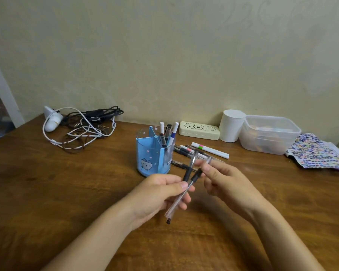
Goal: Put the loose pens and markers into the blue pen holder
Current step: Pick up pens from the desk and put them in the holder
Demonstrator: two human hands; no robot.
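Head view, near to far, w/ the blue plastic pen holder [154, 153] as the landmark. Closest to the person, in front of the holder, the left hand [160, 194] pinches two clear pens with black caps [182, 192] between thumb and fingers; caps point up toward the holder, ends hang down. Just right of it, the right hand [225, 184] has its fingers curled near the pen tops. It is blurry, so I can't tell if it grips a pen or only touches one.

The holder stands upright on the brown wooden table [47, 182], w/ a few pens already in its right part. Right of the holder and a bit behind it lie the loose pens and markers [196, 151], incl. a white marker with pink and green bands [209, 149].

To do this step well, I think: keep both pens side by side, lift them over an open part of the holder, tip them straight up, then let go low so they don't bounce out. Don't bump the pens standing there.

Farther back, right of the holder: a cream case with bear drawings [200, 130], a white cup [232, 126], a clear plastic box [270, 133]. Far left: tangled cables [86, 128].
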